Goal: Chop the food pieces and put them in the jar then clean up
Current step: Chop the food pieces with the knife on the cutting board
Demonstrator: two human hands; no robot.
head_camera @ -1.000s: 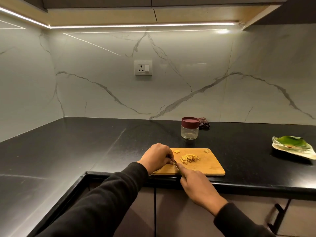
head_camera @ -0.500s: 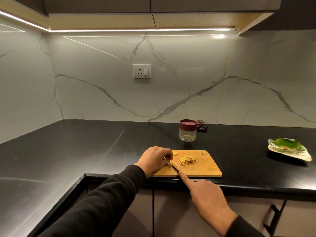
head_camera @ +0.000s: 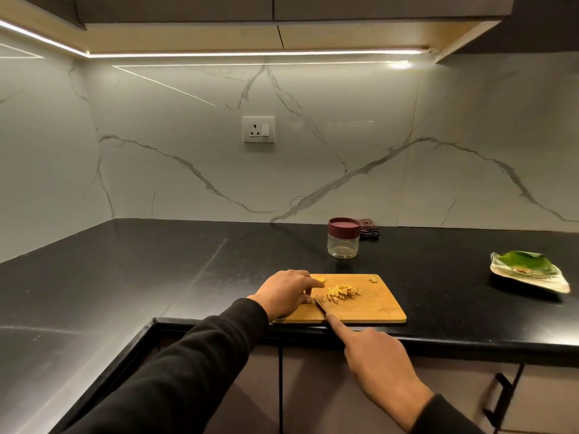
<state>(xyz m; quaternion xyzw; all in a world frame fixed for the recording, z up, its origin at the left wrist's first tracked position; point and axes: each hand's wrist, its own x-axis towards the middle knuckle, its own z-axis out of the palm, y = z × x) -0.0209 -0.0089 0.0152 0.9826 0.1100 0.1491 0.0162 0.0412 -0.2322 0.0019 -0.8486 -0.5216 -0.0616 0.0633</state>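
Knife [head_camera: 320, 306] in our right hand [head_camera: 377, 363], gripped, forefinger along spine; blade points far-left. Our left hand [head_camera: 286, 292], fingers curled, rests on board [head_camera: 376, 308] beside one pile of strips [head_camera: 343, 292]. We count one jar [head_camera: 343, 238], two stray pieces.

A leaf-lined plate [head_camera: 529, 274] sits far right on the black counter [head_camera: 125, 277]; a wall socket [head_camera: 258, 129] above.
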